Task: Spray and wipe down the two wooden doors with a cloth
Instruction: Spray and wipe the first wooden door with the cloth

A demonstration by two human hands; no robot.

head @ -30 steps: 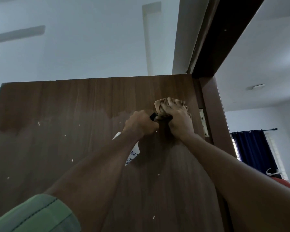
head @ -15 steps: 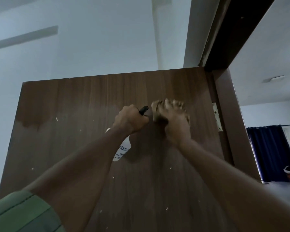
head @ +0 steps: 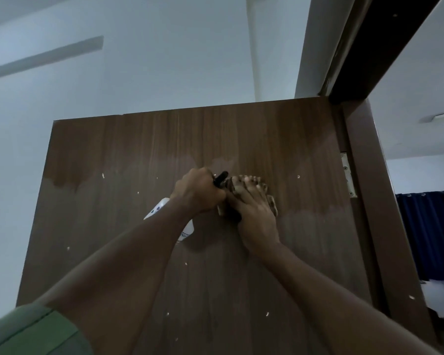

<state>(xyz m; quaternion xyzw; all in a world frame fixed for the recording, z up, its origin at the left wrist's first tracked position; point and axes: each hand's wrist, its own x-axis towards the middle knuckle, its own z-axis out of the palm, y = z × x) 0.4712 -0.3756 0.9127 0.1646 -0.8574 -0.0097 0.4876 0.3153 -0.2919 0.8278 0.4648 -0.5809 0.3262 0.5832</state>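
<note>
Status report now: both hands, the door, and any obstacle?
Left hand grips spray bottle. Right hand presses cloth flat on wooden door. Upper band darker than lower; pale specks remain. No obstacle visible.

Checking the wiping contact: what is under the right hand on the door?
A crumpled tan cloth lies under the right hand, pressed against the wooden door. The door surface beneath the cloth is covered.

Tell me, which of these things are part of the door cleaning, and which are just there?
Part of the job:
wooden door
spray bottle, gripped by the left hand
cloth, pressed to the door under the right hand

Just there:
hinge
door frame
blue curtain
</note>
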